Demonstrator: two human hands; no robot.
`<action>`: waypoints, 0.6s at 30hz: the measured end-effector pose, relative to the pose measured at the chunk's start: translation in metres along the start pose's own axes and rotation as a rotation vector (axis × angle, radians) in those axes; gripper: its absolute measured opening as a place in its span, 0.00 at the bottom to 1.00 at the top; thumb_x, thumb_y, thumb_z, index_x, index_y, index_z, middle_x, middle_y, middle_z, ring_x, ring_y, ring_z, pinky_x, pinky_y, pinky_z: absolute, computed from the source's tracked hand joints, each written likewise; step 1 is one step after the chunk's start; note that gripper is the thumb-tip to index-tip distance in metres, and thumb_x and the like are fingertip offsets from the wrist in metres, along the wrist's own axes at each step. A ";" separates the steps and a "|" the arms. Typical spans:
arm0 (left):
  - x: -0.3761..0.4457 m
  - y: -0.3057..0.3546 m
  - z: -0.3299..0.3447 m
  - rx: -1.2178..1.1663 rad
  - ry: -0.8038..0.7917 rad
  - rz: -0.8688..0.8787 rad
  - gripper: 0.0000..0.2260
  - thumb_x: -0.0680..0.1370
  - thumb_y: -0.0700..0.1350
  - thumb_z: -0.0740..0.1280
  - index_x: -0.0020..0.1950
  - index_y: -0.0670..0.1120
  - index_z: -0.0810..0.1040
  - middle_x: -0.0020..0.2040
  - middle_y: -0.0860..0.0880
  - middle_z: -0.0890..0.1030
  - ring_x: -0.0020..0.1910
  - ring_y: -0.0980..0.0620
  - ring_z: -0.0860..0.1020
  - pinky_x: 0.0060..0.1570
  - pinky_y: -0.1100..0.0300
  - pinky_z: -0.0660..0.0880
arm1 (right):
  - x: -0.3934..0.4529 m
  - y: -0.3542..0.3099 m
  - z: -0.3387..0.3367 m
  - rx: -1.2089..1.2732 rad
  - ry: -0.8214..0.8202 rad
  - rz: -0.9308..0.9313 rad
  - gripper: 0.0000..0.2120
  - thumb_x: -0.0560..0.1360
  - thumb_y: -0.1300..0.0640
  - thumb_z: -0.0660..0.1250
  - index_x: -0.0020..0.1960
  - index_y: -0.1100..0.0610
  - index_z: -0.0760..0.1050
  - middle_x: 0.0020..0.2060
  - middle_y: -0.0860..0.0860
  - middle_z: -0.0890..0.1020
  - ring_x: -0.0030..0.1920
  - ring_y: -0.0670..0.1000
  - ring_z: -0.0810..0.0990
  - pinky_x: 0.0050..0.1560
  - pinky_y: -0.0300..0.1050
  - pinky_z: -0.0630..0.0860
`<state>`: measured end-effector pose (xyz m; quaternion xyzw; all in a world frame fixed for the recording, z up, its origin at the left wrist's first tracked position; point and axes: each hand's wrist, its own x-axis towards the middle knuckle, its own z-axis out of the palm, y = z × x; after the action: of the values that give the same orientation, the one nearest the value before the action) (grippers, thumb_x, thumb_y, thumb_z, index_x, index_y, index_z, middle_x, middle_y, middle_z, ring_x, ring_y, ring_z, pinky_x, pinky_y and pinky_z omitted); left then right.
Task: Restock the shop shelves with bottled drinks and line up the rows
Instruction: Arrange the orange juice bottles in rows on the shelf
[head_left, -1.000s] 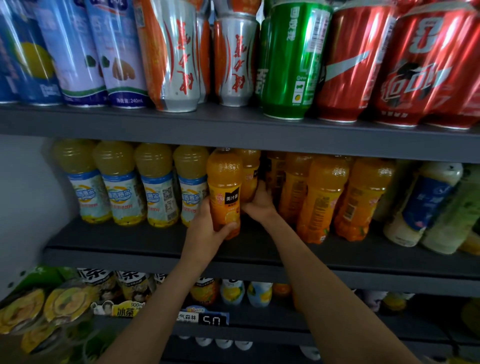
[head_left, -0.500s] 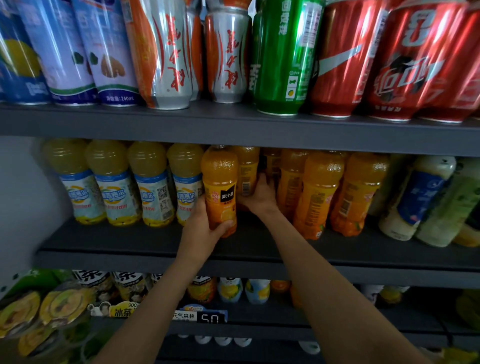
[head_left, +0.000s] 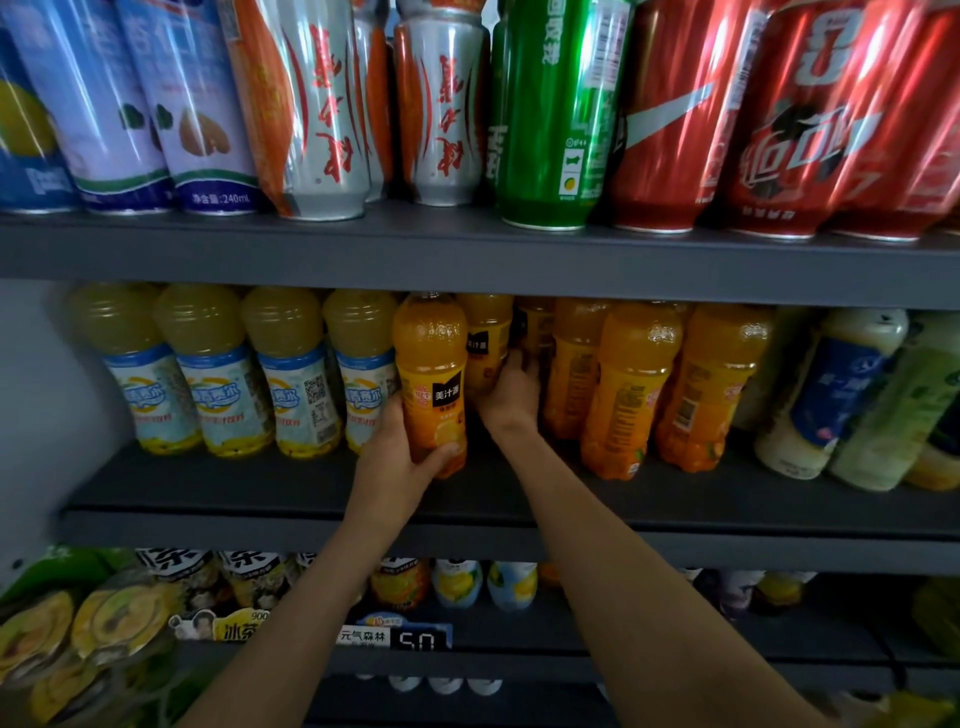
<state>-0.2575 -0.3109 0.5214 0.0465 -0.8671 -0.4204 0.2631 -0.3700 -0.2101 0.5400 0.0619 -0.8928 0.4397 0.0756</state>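
Left hand (head_left: 402, 457) grasps front orange bottle (head_left: 431, 382), right hand (head_left: 511, 392) grasps the bottle behind (head_left: 485, 343); crowded shelf (head_left: 467, 525), a nudge could topple neighbouring bottles (head_left: 628, 384)

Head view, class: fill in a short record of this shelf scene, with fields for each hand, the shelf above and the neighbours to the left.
left hand: grips front orange juice bottle low down
right hand: holds the orange bottle behind
shelf above: upright cans, one green can
left neighbours: yellow drink bottles
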 end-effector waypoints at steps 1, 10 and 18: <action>0.000 0.000 0.000 -0.003 0.000 0.000 0.33 0.70 0.46 0.73 0.70 0.43 0.62 0.64 0.45 0.72 0.64 0.49 0.71 0.63 0.55 0.69 | 0.000 0.000 0.000 0.011 0.010 -0.006 0.33 0.71 0.55 0.71 0.70 0.59 0.60 0.69 0.59 0.63 0.68 0.59 0.66 0.68 0.53 0.65; -0.001 0.000 0.000 -0.023 0.005 0.010 0.31 0.70 0.45 0.72 0.69 0.43 0.62 0.63 0.45 0.73 0.62 0.49 0.71 0.59 0.59 0.69 | -0.003 -0.003 0.004 0.008 0.020 -0.016 0.28 0.73 0.61 0.68 0.69 0.61 0.60 0.67 0.59 0.66 0.67 0.59 0.68 0.66 0.53 0.69; -0.002 0.001 -0.004 -0.049 -0.064 0.002 0.32 0.71 0.44 0.72 0.71 0.44 0.60 0.65 0.46 0.71 0.65 0.50 0.70 0.63 0.57 0.67 | -0.014 -0.001 -0.008 0.043 -0.028 -0.008 0.31 0.73 0.61 0.68 0.71 0.60 0.57 0.67 0.59 0.68 0.67 0.58 0.69 0.65 0.52 0.70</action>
<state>-0.2539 -0.3129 0.5232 0.0259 -0.8646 -0.4426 0.2365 -0.3559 -0.2039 0.5431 0.0732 -0.8839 0.4575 0.0636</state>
